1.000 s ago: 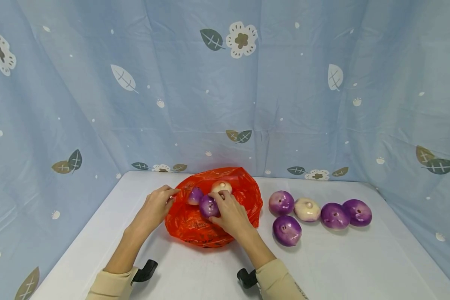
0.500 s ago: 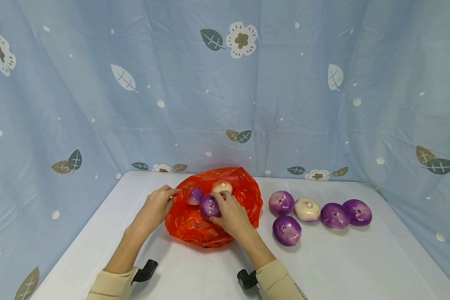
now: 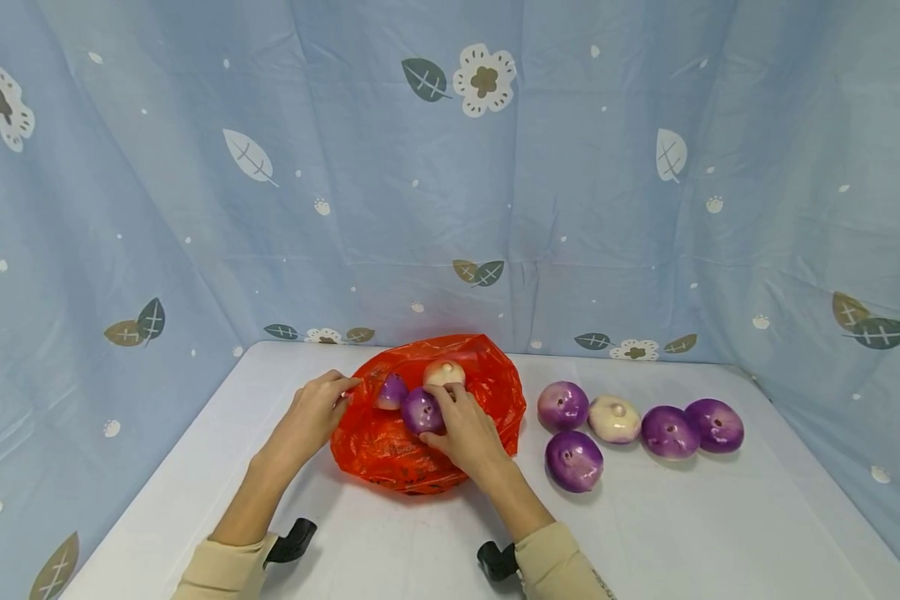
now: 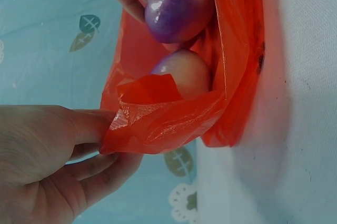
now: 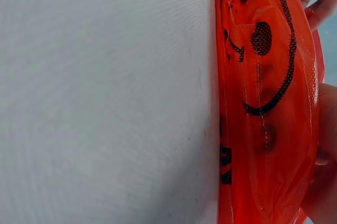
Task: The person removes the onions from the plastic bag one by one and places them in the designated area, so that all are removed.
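Observation:
A red plastic bag lies on the table with its mouth spread wide. My left hand pinches the left edge of the bag between thumb and fingers, seen close up in the left wrist view. Inside the mouth, my right hand grips a glossy purple onion, fingers over its top and thumb on its near side. Two more onions sit in the bag: a purple one on the left and a cream-white one behind. In the right wrist view the bag's printed side hides the held onion.
Right of the bag lie several loose onions: purple ones and a white one. The white table ends at a blue patterned curtain behind and at the sides.
My right hand and the purple onion in it have shifted slightly to the right within the bag. The left hand keeps its place on the bag's edge.

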Tool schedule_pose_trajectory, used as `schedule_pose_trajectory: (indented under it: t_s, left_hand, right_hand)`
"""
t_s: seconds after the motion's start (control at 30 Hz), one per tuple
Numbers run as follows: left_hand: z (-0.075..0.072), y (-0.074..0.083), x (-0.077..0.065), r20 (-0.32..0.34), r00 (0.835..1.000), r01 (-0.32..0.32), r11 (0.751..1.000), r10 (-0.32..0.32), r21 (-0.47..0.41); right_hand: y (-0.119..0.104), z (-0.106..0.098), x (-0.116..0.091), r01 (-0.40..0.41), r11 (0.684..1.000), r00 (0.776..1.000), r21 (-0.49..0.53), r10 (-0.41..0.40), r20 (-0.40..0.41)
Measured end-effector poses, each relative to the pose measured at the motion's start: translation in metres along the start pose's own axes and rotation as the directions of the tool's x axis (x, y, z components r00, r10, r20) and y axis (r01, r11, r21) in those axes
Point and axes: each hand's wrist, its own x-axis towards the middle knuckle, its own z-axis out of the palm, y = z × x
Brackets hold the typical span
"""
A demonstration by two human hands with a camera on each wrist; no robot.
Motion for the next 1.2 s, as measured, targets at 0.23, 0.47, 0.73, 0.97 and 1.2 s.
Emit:
schedule_pose_trajectory:
  t_s: [0.23,0.47,0.73,0.97,1.2]
  left_hand:
    - [0.0,0.001,0.0,0.001,1.0,-0.001,1.0,0.0,0.006]
    - [0.0,0.001,0.001,-0.007,1.0,-0.017,1.0,0.017,0.002]
    - [0.0,0.001,0.001,-0.009,1.0,-0.02,1.0,0.02,0.003]
    - [-0.001,0.001,0.0,0.0,1.0,-0.009,1.0,0.009,-0.004]
    - [-0.001,0.0,0.0,-0.001,1.0,-0.008,1.0,0.008,-0.012]
  right_hand:
    - [0.0,-0.001,-0.003,0.017,1.0,1.0,0.001,-0.017,-0.019]
    - [-0.001,-0.002,-0.005,0.014,1.0,1.0,-0.009,-0.015,-0.016]
    - [0.001,-0.003,-0.01,0.022,1.0,0.999,-0.004,-0.022,-0.025]
    - [0.003,-0.006,-0.013,0.032,0.999,0.999,0.02,-0.032,-0.03]
    - [0.006,-0.012,-0.017,0.024,1.0,0.999,0.006,-0.024,-0.036]
